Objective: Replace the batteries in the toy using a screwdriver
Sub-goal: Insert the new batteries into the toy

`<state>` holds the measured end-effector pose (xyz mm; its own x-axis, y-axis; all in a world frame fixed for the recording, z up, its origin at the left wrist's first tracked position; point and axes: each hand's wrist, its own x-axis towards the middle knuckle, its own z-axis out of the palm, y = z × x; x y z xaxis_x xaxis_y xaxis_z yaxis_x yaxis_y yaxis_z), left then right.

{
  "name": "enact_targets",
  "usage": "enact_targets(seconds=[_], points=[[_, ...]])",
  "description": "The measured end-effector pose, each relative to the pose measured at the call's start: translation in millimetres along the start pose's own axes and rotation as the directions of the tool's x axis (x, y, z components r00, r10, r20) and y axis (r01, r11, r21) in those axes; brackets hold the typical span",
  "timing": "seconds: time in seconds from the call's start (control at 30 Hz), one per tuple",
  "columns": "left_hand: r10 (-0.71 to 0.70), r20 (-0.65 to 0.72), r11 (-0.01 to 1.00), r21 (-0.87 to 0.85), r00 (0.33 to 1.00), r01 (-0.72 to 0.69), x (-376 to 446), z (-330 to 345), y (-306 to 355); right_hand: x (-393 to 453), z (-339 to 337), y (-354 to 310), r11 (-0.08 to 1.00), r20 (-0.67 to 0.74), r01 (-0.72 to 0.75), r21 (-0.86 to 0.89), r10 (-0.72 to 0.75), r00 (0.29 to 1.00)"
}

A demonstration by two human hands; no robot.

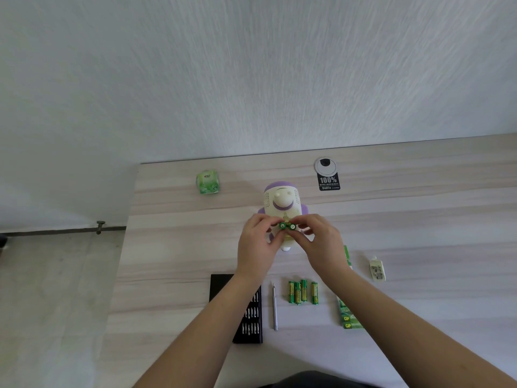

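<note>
Pale wood-grain tabletop [419, 219] set against a white textured wall [251, 65], with a round cable grommet [325, 165] near its far edge. At left, grey floor [56, 303] meets the wall under soft, even light.

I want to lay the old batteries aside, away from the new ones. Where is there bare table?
Bare wood lies left of the bit case, below the green packet, and far right beyond the small white cover. It is crowded between the screwdriver, the loose batteries and the battery pack.
</note>
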<state>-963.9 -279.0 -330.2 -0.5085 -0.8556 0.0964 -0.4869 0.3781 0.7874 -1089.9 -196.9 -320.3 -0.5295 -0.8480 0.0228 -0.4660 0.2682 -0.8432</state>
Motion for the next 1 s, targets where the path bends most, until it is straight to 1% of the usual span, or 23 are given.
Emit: enact_targets(seconds=[0.23,0.43,0.6,0.73,0.8,0.87,0.93,1.0], points=[[0.004,0.008,1.0,0.004,1.0,-0.004,-2,1,-4,0,2,2,1.0,-0.003,0.011,-0.012,-0.011,1.0],[-0.005,0.018,1.0,0.019,1.0,0.004,-3,0,-5,-1,3,3,0.997,-0.003,0.044,-0.065,-0.045,0.999],[-0.009,0.022,1.0,0.028,1.0,0.009,-6,0,-8,-6,1,9,0.995,-0.007,0.017,-0.096,-0.018,1.0],[0.004,0.022,0.999,0.043,1.0,-0.004,-10,0,-12,-11,1,12,0.993,-0.021,0.028,-0.117,-0.031,0.999],[0.039,0.015,0.997,0.063,0.999,-0.039,-12,-1,-15,-14,2,13,0.992,-0.025,0.043,-0.123,-0.046,0.999],[0.128,0.011,0.982,0.14,0.992,-0.128,-14,-2,-18,-16,4,13,0.987,-0.032,0.076,-0.144,-0.081,0.996],[0.256,0.025,0.929,0.271,0.966,-0.253,-17,-2,-23,-16,6,14,0.967,-0.039,0.142,-0.213,-0.153,0.987],[0.332,0.047,0.871,0.368,0.942,-0.325,-19,-1,-28,-17,7,15,0.923,-0.02,0.222,-0.314,-0.24,0.971]])
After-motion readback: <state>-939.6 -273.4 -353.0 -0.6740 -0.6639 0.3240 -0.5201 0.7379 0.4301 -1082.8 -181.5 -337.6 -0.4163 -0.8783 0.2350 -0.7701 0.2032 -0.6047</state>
